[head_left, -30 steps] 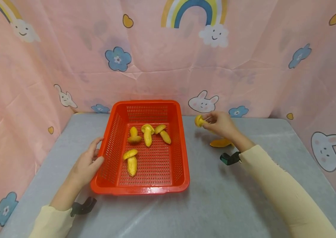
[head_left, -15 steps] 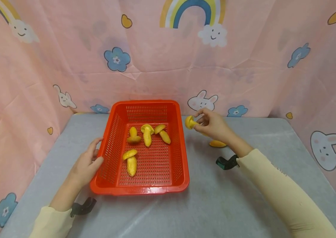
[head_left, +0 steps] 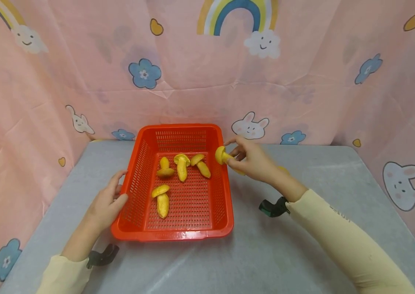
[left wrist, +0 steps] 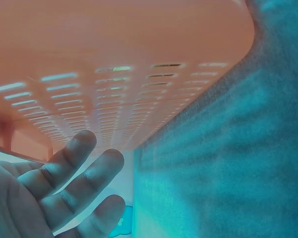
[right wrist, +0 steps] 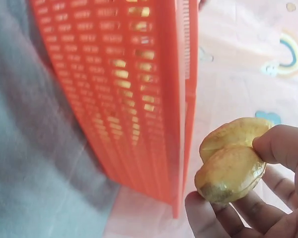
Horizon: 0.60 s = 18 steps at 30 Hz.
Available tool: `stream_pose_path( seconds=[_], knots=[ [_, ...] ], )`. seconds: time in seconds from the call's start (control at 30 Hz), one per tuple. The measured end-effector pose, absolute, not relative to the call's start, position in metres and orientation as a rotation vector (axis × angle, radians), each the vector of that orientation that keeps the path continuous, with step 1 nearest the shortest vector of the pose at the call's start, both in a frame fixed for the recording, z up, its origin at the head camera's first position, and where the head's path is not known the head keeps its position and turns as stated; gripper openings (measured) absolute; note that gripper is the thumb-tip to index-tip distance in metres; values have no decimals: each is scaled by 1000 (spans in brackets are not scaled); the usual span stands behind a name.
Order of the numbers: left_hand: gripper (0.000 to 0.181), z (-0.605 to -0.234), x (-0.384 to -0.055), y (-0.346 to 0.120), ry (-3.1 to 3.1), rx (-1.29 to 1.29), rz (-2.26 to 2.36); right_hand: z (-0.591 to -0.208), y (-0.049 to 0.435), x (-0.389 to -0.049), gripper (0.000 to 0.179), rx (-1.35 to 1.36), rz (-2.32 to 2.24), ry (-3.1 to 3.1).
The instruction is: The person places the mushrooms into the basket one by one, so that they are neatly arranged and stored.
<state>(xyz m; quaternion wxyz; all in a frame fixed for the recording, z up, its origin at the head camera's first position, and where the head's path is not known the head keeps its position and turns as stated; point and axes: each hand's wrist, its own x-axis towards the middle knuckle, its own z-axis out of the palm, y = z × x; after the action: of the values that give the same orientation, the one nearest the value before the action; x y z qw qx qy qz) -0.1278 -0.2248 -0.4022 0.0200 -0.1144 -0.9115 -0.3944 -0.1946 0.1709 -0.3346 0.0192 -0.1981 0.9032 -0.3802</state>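
Note:
My right hand (head_left: 253,161) pinches a yellow mushroom (head_left: 220,155) between thumb and fingers, just over the basket's right rim. Its rounded cap points left; part of the stem is hidden by the fingers. From close up, the right wrist view shows the mushroom (right wrist: 233,168) beside the basket wall. The red plastic basket (head_left: 172,235) holds several yellow mushrooms (head_left: 163,204) on its perforated floor. At its left rim, my left hand (head_left: 104,206) touches with thumb and index finger. In the left wrist view its other fingers (left wrist: 89,183) stretch loosely along the outer wall.
A yellow thing (head_left: 284,169) lies on the grey table (head_left: 288,253) behind my right wrist, mostly hidden. A pink patterned curtain (head_left: 200,81) hangs along the back and sides. Dark wrist cameras (head_left: 273,207) stick out beneath both wrists.
My right hand has moved left with the mushroom, from above the table to the basket's right rim. The left hand, the basket and the mushrooms inside look unmoved.

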Motion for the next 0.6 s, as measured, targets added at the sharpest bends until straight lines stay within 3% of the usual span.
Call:
stream_pose_path(
  seconds=[0.6],
  knots=[
    [59, -401, -127, -224, -2821, -363, -1230, -339, 134, -164, 40, -701, -1263, 2655]
  ],
)
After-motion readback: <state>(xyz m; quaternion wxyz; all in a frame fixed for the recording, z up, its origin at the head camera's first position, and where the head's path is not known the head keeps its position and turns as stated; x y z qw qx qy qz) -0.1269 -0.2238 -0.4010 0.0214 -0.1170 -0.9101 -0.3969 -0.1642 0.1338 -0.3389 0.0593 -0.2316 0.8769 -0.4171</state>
